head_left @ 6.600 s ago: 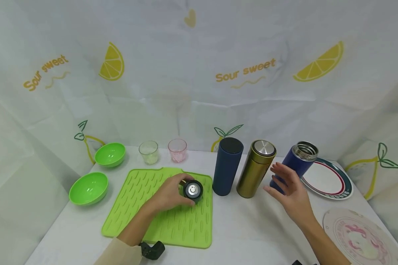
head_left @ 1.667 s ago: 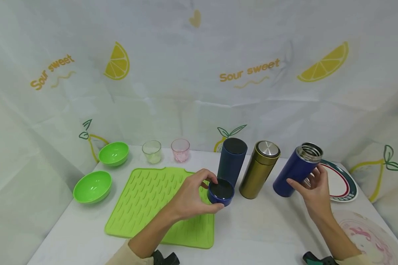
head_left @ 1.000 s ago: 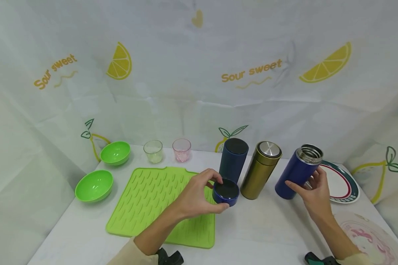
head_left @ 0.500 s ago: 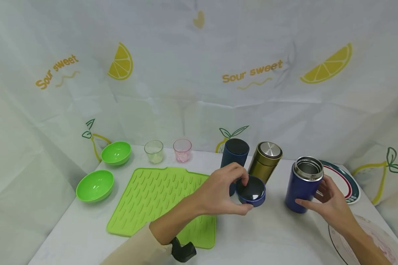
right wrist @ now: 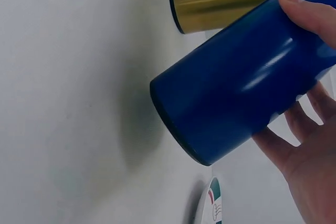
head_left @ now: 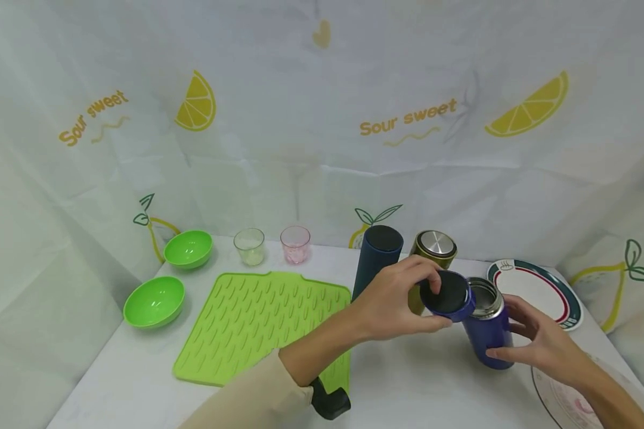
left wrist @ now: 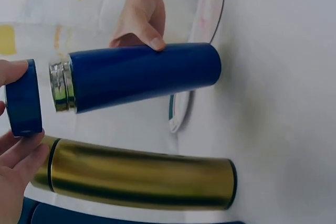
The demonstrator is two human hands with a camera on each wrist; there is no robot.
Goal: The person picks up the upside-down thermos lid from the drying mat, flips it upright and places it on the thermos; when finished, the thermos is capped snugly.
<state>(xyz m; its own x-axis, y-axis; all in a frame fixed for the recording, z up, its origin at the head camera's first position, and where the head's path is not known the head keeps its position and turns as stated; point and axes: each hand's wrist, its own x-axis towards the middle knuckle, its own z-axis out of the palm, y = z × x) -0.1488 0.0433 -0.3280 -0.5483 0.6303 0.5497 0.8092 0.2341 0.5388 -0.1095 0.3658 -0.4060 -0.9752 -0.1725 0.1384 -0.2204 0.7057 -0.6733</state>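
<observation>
Between thumb and fingers, my left hand (head_left: 389, 301) pinches a blue lid (head_left: 446, 293) with a black top. My right hand (head_left: 542, 342) grips a blue vacuum flask (head_left: 488, 339) round its body. The flask's bare steel mouth (head_left: 485, 298) tips toward the lid. In the left wrist view, a small gap parts the lid (left wrist: 23, 98) from the flask's threaded neck (left wrist: 62, 86). The right wrist view has the flask (right wrist: 236, 77) slanting, its base apart from its shadow on the table.
A gold flask (head_left: 434, 245) and a dark blue flask (head_left: 375, 262) stand behind my left hand. Left are a green mat (head_left: 257, 322), two green bowls (head_left: 155, 301) and two small glasses (head_left: 295, 244). A rimmed plate (head_left: 526, 283) and a pink-patterned round mat (head_left: 563, 396) lie right.
My left hand has carried the lid from over the green mat rightward to the flask. My right hand, at first loose beside the flask, now grips it and has brought it nearer, tilting toward the lid.
</observation>
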